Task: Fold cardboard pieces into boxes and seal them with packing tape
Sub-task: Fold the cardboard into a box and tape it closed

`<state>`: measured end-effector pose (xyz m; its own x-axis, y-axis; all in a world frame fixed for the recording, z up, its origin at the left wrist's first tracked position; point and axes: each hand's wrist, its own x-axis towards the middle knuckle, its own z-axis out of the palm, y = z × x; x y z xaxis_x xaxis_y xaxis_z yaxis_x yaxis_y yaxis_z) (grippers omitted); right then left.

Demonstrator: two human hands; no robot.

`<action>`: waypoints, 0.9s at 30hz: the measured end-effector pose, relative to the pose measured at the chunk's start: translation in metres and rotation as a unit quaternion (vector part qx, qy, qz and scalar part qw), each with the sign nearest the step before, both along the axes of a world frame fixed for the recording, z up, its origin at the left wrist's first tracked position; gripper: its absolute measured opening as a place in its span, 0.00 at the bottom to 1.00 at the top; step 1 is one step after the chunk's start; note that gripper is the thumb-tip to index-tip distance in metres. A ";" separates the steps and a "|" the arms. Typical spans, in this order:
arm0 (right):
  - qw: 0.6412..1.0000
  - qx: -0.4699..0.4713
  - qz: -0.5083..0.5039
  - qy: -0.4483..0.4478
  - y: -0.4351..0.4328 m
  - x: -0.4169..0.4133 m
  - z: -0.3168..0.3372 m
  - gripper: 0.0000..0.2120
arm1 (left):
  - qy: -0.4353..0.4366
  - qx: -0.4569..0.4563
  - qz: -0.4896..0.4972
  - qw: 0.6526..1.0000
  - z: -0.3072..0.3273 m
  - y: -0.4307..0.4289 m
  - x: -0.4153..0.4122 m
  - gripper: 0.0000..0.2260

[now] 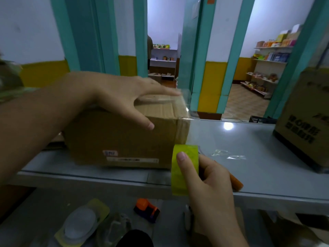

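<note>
A closed brown cardboard box (pixel 115 138) stands on the grey counter (pixel 249 154), a white label low on its front. My left hand (pixel 124 98) lies flat on the box's top, fingers spread and straight, pressing it down. My right hand (pixel 208 180) grips a roll of yellow-green packing tape (pixel 184 168) at the box's lower right corner. A clear strip of tape (pixel 187 118) runs from the roll up the box's right side and over its top edge.
A second, larger cardboard box (pixel 302 125) with black print stands at the counter's right end. An orange object (pixel 235 183) lies behind my right hand. Below the counter are an orange tape dispenser (pixel 146 209) and plastic packaging (pixel 80 227). Teal window frames stand behind.
</note>
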<state>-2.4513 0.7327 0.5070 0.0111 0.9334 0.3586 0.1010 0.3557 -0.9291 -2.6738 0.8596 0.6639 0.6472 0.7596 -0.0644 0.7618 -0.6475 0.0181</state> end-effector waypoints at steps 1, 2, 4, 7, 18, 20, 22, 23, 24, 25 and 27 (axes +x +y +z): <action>1.000 -0.004 0.001 -0.001 -0.001 0.001 0.001 0.23 | -0.014 -0.028 -0.011 0.999 -0.003 0.001 0.003 0.39; 1.000 -0.007 -0.001 -0.004 -0.001 0.001 0.002 0.25 | -0.020 -0.042 -0.021 0.999 -0.007 0.002 0.005 0.36; 1.000 -0.011 -0.003 -0.007 0.000 0.001 0.005 0.26 | -0.033 -0.047 -0.029 0.998 -0.015 0.002 0.008 0.32; 1.000 -0.018 0.011 -0.015 0.001 0.002 0.003 0.26 | -0.033 -0.008 -0.021 0.999 -0.018 -0.008 0.010 0.29; 0.999 -0.016 0.033 0.024 -0.001 0.006 -0.010 0.16 | -0.021 0.189 0.065 0.980 -0.068 -0.061 0.048 0.46; 0.999 -0.011 0.043 0.017 -0.001 0.004 -0.008 0.15 | -0.027 0.204 0.053 0.977 -0.069 -0.065 0.048 0.45; 0.999 -0.011 0.048 0.021 0.001 0.003 -0.007 0.16 | -0.079 0.243 0.046 0.966 -0.074 -0.068 0.046 0.43; 0.999 -0.012 0.046 0.026 0.002 0.003 -0.008 0.16 | -0.125 0.266 0.049 0.955 -0.080 -0.071 0.045 0.41; 0.999 -0.011 0.043 0.030 0.004 0.003 -0.009 0.16 | -0.175 0.285 0.056 0.941 -0.086 -0.074 0.045 0.39; 0.999 -0.010 0.040 0.032 0.005 0.003 -0.011 0.17 | -0.225 0.299 0.067 0.925 -0.094 -0.078 0.046 0.36; 0.999 -0.002 0.035 0.039 0.007 0.003 -0.012 0.17 | -0.307 0.298 0.086 0.900 -0.105 -0.083 0.045 0.31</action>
